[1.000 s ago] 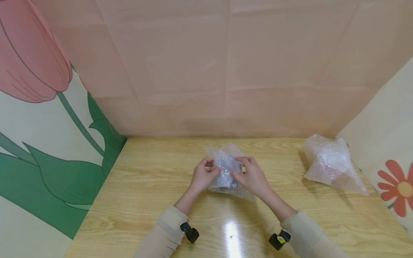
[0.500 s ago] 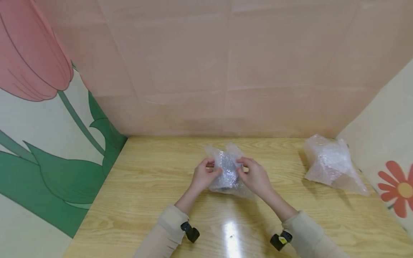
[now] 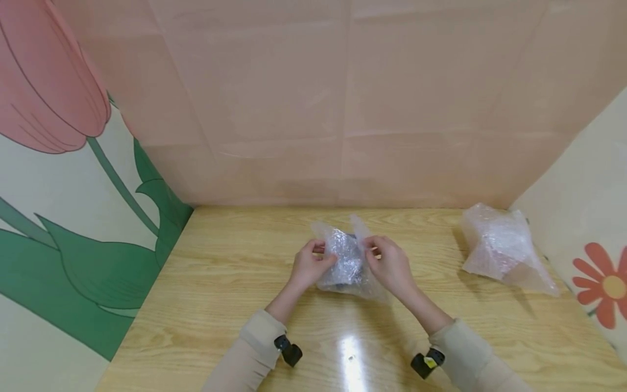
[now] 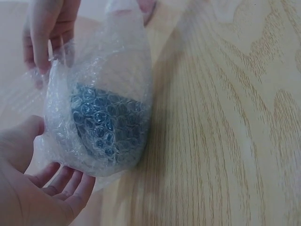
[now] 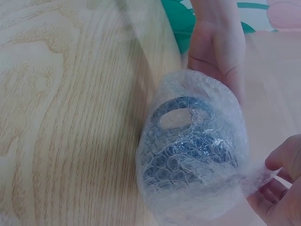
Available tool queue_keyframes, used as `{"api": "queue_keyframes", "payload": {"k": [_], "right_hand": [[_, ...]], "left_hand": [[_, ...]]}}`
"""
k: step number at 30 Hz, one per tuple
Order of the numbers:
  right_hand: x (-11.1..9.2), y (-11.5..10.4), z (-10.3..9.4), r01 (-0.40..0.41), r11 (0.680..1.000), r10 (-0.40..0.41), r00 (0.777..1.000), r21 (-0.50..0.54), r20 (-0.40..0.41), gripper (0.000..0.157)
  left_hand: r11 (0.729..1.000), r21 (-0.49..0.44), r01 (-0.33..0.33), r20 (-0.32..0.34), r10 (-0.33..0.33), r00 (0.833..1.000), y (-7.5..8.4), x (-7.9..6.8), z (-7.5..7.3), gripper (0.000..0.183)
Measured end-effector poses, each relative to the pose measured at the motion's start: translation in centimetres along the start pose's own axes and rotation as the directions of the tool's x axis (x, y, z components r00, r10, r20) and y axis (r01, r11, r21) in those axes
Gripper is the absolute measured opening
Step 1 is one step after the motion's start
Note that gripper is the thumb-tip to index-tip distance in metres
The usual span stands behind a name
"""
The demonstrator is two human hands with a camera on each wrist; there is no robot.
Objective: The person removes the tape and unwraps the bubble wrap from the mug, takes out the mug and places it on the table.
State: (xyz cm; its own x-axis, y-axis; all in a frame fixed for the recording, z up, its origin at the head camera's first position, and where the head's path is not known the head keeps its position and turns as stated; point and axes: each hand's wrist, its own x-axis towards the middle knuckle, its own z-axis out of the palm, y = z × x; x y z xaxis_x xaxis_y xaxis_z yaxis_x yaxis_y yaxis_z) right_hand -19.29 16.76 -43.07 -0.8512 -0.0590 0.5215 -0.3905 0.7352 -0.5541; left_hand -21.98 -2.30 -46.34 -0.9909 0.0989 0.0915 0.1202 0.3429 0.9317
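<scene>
A dark blue mug (image 5: 193,146), its handle loop showing through the film, sits inside clear bubble wrap (image 4: 117,61) near the middle of the table. My left hand (image 3: 307,265) holds the wrapped bundle from its left side, thumb on top and fingers curled beneath the edge. On the other side my right hand (image 3: 390,264) pinches a loose flap of the wrap between thumb and fingers. That flap stretches away from the mug in the right wrist view.
A second bubble-wrapped bundle (image 3: 504,245), whitish with some pink inside, stands at the back right of the wooden table (image 3: 220,272). A pink sheet (image 3: 274,109) hangs behind the table's far edge. Flower-painted panels (image 3: 112,272) flank both sides.
My right hand has shifted slightly right, drawing the flap of bubble wrap away from the mug and raising its upper corner. The left hand stays in place on the bundle.
</scene>
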Motion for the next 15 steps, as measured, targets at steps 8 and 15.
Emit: {"api": "queue_keyframes", "payload": {"k": [8,15], "right_hand": [[0.1,0.4,-0.35,-0.016,1.0,0.016,1.0,0.015,-0.004,0.017],[-0.03,0.92,-0.69,-0.011,1.0,0.011,1.0,0.003,-0.023,0.018]], "left_hand": [[1.0,0.006,0.016,-0.004,-0.016,1.0,-0.11,0.09,0.04,0.039],[1.0,0.005,0.018,-0.008,-0.018,1.0,-0.26,0.1,0.08,0.039]]}}
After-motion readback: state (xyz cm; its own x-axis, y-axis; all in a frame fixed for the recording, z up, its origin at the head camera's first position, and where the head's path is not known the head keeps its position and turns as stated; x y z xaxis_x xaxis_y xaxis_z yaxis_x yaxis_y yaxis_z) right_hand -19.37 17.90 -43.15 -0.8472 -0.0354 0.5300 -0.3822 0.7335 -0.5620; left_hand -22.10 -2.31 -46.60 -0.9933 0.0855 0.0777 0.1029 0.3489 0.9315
